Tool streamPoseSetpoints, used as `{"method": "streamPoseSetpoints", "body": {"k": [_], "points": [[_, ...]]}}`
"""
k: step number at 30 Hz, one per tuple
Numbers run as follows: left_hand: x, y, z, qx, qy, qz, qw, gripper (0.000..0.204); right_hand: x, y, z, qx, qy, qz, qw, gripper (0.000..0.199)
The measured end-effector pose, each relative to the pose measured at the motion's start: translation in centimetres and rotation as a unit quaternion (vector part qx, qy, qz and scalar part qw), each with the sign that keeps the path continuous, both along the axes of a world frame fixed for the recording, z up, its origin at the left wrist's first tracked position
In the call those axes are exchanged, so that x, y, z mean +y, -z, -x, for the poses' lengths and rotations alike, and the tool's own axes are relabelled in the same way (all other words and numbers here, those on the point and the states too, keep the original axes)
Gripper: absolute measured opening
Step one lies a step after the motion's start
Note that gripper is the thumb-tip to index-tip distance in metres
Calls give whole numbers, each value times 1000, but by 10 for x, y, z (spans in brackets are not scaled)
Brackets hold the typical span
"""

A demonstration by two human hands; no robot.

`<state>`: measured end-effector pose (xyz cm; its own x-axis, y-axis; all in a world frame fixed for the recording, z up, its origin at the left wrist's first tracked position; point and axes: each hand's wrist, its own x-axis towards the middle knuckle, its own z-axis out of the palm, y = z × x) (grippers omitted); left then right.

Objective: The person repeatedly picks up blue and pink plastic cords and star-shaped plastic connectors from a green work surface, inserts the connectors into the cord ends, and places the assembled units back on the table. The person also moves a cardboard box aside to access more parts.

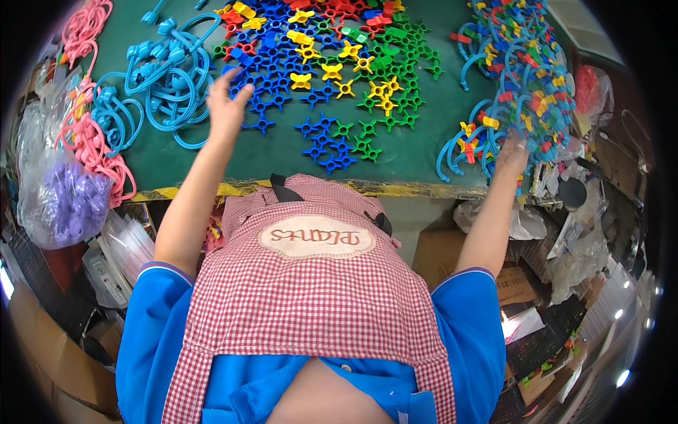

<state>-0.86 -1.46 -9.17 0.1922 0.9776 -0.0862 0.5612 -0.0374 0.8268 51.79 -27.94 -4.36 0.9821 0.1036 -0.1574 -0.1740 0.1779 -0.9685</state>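
Observation:
My left hand (227, 106) hovers over the green table with its fingers spread and nothing in them. It is between a heap of light-blue looped plastic tubes (180, 88) and a spread of blue star-shaped plastic pieces (272, 74). Yellow star pieces (332, 71) and green star pieces (406, 53) lie further right, with red ones (339, 8) at the far edge. At the right end, my right hand (514, 154) reaches into a big pile of light-blue tubes with coloured pieces fitted on them (526, 78). Its fingers are partly hidden there, so whether it grips one is unclear.
Pink looped tubes (92, 148) hang over the table's left edge, by a clear bag of purple pieces (70, 198). Yellow-black tape (417, 189) lines the near edge. Cardboard boxes (515, 285) and plastic bags (579, 254) crowd the floor at right.

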Motion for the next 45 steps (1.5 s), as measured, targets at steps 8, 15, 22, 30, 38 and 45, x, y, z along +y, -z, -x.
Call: {"method": "streamPoseSetpoints", "body": {"k": [8, 15, 22, 30, 38, 45], "points": [[72, 45, 64, 319, -186, 30, 929, 75, 106, 79, 196, -290, -418, 454, 731, 25], [89, 42, 91, 431, -34, -187, 882, 57, 131, 75, 212, -432, -470, 535, 553, 29], [108, 36, 81, 418, 19, -242, 876, 45, 140, 72, 237, -480, -498, 382, 613, 32], [135, 38, 103, 504, 89, -204, 834, 44, 151, 69, 245, -408, -508, 388, 652, 35], [130, 11, 109, 594, 100, -57, 796, 41, 123, 72, 253, -431, -481, 516, 563, 31], [138, -32, 122, 446, 145, -181, 865, 31, 177, 75, 281, -531, -567, 411, 477, 31]]}}
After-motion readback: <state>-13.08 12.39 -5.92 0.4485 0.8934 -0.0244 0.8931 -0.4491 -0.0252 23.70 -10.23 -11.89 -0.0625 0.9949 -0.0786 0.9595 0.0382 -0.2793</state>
